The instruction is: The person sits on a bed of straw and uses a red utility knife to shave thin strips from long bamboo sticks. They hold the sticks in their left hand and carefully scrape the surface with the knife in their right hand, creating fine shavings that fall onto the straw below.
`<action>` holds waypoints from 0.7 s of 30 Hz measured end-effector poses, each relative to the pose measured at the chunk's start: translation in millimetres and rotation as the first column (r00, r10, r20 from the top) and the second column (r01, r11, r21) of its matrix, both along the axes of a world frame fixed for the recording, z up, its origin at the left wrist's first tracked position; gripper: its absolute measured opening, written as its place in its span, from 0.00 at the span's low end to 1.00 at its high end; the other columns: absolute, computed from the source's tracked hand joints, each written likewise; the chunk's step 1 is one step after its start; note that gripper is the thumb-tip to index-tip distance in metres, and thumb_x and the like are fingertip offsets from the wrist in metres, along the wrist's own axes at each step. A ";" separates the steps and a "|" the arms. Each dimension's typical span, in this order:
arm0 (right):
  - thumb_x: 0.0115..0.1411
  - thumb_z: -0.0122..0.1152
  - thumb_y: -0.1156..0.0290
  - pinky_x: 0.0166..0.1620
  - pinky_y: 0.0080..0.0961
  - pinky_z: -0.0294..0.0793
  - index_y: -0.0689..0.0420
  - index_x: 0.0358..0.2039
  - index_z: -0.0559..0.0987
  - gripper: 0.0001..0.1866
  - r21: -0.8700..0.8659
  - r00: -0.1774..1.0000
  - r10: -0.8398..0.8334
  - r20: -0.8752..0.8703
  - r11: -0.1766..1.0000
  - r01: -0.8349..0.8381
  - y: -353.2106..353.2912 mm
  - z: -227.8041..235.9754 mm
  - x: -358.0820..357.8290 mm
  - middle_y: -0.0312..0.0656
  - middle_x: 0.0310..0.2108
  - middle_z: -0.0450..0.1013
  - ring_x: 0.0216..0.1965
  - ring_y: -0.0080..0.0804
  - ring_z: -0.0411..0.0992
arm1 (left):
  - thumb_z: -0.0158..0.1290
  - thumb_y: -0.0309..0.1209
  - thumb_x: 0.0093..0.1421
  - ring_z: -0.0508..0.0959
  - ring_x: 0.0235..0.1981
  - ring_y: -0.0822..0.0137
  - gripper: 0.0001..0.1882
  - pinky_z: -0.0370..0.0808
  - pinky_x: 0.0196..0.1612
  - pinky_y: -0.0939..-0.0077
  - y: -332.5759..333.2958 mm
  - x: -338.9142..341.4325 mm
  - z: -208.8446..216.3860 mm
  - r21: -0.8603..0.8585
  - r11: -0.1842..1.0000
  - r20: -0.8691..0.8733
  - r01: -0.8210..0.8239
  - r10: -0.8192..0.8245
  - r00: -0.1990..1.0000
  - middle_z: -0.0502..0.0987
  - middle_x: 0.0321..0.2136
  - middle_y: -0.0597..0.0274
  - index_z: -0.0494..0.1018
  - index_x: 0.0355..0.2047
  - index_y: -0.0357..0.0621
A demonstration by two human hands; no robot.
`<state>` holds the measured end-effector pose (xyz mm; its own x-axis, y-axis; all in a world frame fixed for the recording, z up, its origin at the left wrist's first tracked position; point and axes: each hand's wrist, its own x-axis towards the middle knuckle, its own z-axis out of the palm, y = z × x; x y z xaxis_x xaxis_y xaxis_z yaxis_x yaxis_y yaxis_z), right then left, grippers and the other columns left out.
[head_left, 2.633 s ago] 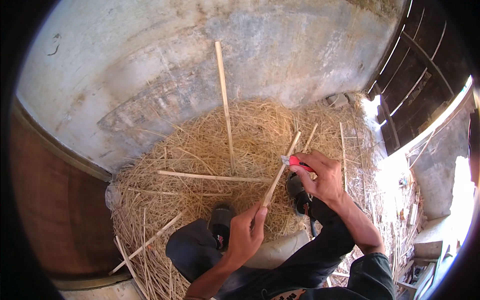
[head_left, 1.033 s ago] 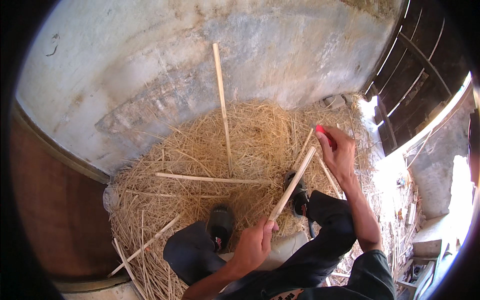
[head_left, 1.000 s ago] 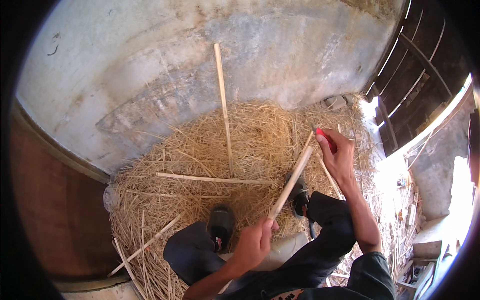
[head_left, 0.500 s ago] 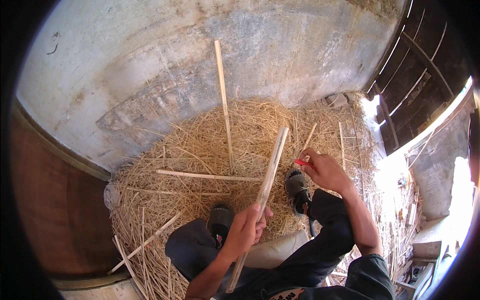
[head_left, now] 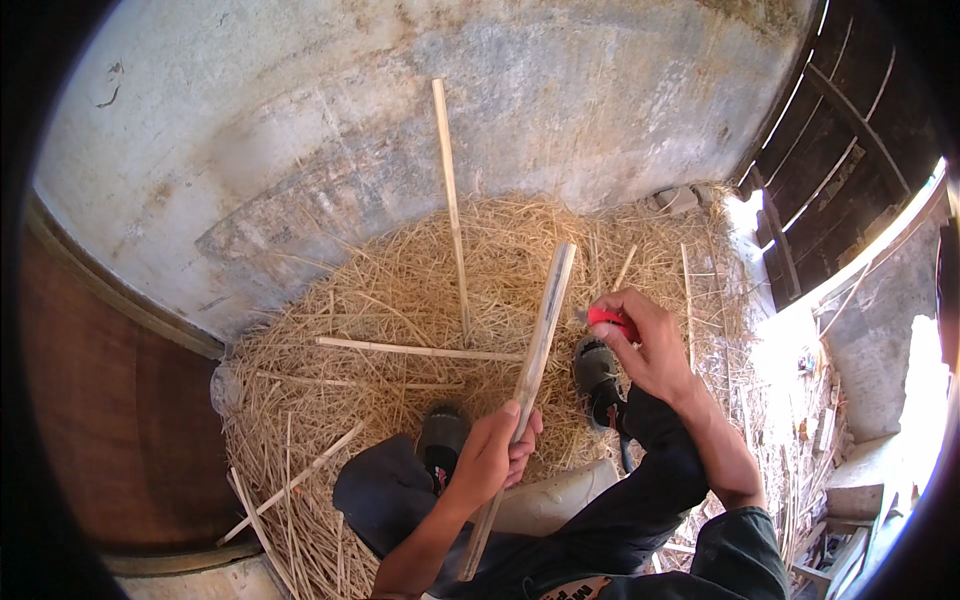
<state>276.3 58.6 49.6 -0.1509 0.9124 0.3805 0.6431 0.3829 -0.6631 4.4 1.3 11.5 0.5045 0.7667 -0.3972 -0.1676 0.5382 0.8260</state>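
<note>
Left hand (head_left: 497, 448) now wraps fingers round the wooden strip (head_left: 541, 348) mid-length, not its near end as a second ago, far end above straw (head_left: 390, 305); right hand's (head_left: 652, 350) fingers hold a red knife (head_left: 610, 320) just right, blade apart, cutting seemingly paused.

A stained grey-and-white plastered wall (head_left: 480, 120) spans the far side, its surface blotched with brown. On the left stands a smooth reddish-brown wooden panel (head_left: 110, 420), edged by a dull brown wooden rim (head_left: 125, 285). A thick layer of golden straw-like strands (head_left: 520, 240) covers the floor. At the far right, bright daylight shows through narrow gaps in a dark brown plank partition (head_left: 835, 160), and strong light whitens the floor's right side.
</note>
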 end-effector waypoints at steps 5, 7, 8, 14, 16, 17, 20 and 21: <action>0.74 0.65 0.63 0.41 0.38 0.80 0.59 0.49 0.82 0.13 -0.046 0.999 0.033 0.030 0.998 -0.032 -8.6 -1.3 -18.5 0.51 0.34 0.82 0.36 0.50 0.83 | 0.36 0.55 0.83 0.59 0.16 0.82 0.28 0.60 0.17 0.81 -1.2 2.1 -5.1 0.041 0.998 -0.040 -0.052 0.054 0.998 0.61 0.22 0.75 0.72 0.44 0.42; 0.74 0.64 0.62 0.40 0.41 0.80 0.58 0.51 0.81 0.13 -0.144 0.997 -0.002 0.072 0.990 0.012 -9.3 -0.7 -18.8 0.52 0.32 0.81 0.35 0.53 0.83 | 0.36 0.55 0.83 0.60 0.16 0.82 0.28 0.60 0.18 0.81 -0.7 2.3 -6.4 0.042 0.996 -0.046 -0.074 0.076 0.996 0.61 0.22 0.74 0.72 0.44 0.42; 0.75 0.63 0.62 0.40 0.42 0.80 0.56 0.52 0.81 0.13 -0.175 0.995 -0.008 0.104 0.984 0.026 -8.0 -2.0 -17.1 0.52 0.31 0.81 0.34 0.54 0.83 | 0.36 0.55 0.83 0.60 0.16 0.82 0.28 0.60 0.18 0.82 -0.6 1.3 -6.3 0.041 0.995 -0.046 -0.086 0.088 0.995 0.61 0.22 0.74 0.72 0.44 0.42; 0.77 0.58 0.60 0.40 0.56 0.76 0.51 0.60 0.75 0.17 -0.412 0.914 0.100 0.394 0.908 0.079 -6.2 -5.2 -2.3 0.55 0.30 0.81 0.34 0.64 0.80 | 0.35 0.54 0.83 0.60 0.16 0.82 0.28 0.61 0.18 0.82 0.4 1.2 -4.0 0.066 0.995 -0.038 -0.071 0.074 0.997 0.61 0.22 0.74 0.71 0.44 0.42; 0.77 0.56 0.61 0.41 0.58 0.75 0.51 0.61 0.74 0.17 -0.467 0.908 0.150 0.392 0.882 0.056 -7.4 -9.9 3.9 0.57 0.32 0.81 0.36 0.65 0.80 | 0.35 0.54 0.84 0.60 0.16 0.82 0.28 0.61 0.18 0.82 0.4 1.6 -3.9 0.065 0.996 -0.037 -0.065 0.067 0.997 0.61 0.22 0.74 0.71 0.44 0.42; 0.77 0.56 0.61 0.42 0.58 0.75 0.51 0.61 0.74 0.17 -0.474 0.922 0.157 0.354 0.880 0.032 -8.0 -15.4 6.9 0.58 0.32 0.81 0.37 0.65 0.80 | 0.34 0.53 0.84 0.60 0.16 0.82 0.28 0.61 0.18 0.82 0.4 1.7 -2.7 0.064 0.996 -0.040 -0.061 0.064 0.997 0.61 0.22 0.74 0.71 0.44 0.42; 0.77 0.55 0.63 0.44 0.59 0.75 0.51 0.62 0.74 0.16 -0.471 0.920 0.210 0.331 0.882 -0.032 -5.1 -19.0 10.6 0.59 0.35 0.81 0.41 0.65 0.80 | 0.34 0.54 0.84 0.60 0.16 0.82 0.28 0.61 0.18 0.82 0.7 2.3 -3.7 0.064 0.997 -0.046 -0.048 0.051 0.998 0.61 0.22 0.74 0.71 0.45 0.41; 0.77 0.54 0.64 0.45 0.59 0.75 0.51 0.62 0.74 0.16 -0.467 0.911 0.232 0.340 0.883 -0.051 -4.1 -18.7 11.1 0.60 0.36 0.81 0.42 0.65 0.80 | 0.34 0.54 0.84 0.59 0.16 0.82 0.28 0.61 0.18 0.82 0.6 2.4 -4.5 0.065 0.997 -0.047 -0.043 0.046 0.998 0.61 0.22 0.74 0.71 0.45 0.41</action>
